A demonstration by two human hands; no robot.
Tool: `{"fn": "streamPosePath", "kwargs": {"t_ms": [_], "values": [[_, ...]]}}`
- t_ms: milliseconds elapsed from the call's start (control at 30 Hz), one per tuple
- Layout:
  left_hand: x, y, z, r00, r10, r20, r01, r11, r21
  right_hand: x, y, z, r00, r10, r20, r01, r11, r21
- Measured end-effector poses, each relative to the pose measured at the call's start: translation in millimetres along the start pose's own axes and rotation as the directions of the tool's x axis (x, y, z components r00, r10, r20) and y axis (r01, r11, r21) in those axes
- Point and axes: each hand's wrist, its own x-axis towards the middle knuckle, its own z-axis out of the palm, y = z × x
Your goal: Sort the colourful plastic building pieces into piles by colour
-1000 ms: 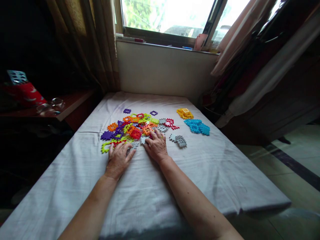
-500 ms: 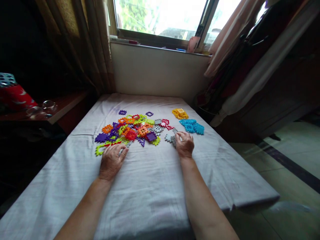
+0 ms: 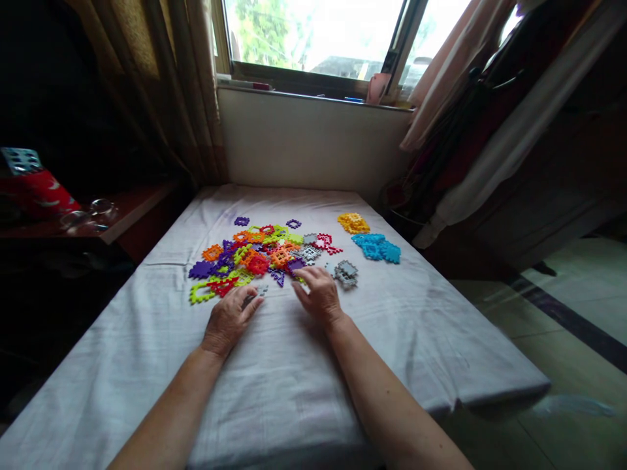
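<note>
My left hand point(image 3: 232, 318) is closed on a grey piece point(image 3: 262, 290) at the near edge of a mixed heap of toothed plastic pieces point(image 3: 257, 263). With its fingers apart and nothing seen between them, my right hand point(image 3: 319, 294) hovers by the heap's right front, near a purple piece point(image 3: 296, 266). A small grey pile point(image 3: 347, 273) lies just right of that hand. Farther right are a blue pile point(image 3: 376, 247) and a yellow pile point(image 3: 353, 222). Two purple pieces point(image 3: 293, 223) point(image 3: 241, 221) lie behind the heap.
A pale cloth covers the table point(image 3: 289, 391). On a wooden side surface at the left are a red container point(image 3: 42, 192) and glasses point(image 3: 91, 215). A window point(image 3: 313, 39) and low wall stand behind; clothes point(image 3: 470, 150) hang at the right.
My right hand has moved left from the grey pile towards the heap, leaving a grey piece on that pile. My left hand has shifted slightly right, with the grey piece drawn out from the heap.
</note>
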Motion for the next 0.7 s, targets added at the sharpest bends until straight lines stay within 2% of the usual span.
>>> {"fn": "streamPosePath", "kwargs": {"t_ms": [67,133,233,333,400,467,533,600,700], "values": [[0,1,-1.2,1.0,0.0,0.005,0.0,1.0,-0.028,1,-23,10,0.981,-0.15,0.12,0.145,0.988,0.05],[1,2,-2.1,1.0,0.012,0.018,-0.011,0.999,-0.043,2,-38,19,0.958,-0.213,0.194,0.205,0.977,0.058],[1,5,-2.2,0.999,0.032,0.032,-0.03,0.998,-0.063,5,-47,24,0.937,-0.236,0.258,0.235,0.971,0.034],[2,7,-2.2,0.999,0.034,-0.011,-0.035,0.991,-0.13,7,-42,18,0.951,-0.216,0.221,0.22,0.975,0.007],[2,7,-2.9,0.998,0.001,-0.062,-0.011,0.987,-0.16,7,-27,7,0.987,-0.116,0.113,0.122,0.992,-0.04],[2,6,-3.8,0.996,-0.036,-0.084,0.023,0.989,-0.147,6,-5,-7,0.998,0.059,-0.027,-0.062,0.992,-0.107],[2,4,-4.1,0.995,-0.059,-0.083,0.049,0.991,-0.121,4,21,-20,0.963,0.24,-0.126,-0.259,0.95,-0.173],[2,3,-3.8,0.993,-0.073,-0.091,0.061,0.99,-0.125,1,42,-30,0.911,0.379,-0.162,-0.408,0.884,-0.228],[2,3,-3.8,0.987,-0.085,-0.133,0.063,0.985,-0.161,-3,55,-36,0.865,0.48,-0.143,-0.501,0.818,-0.284]]}}
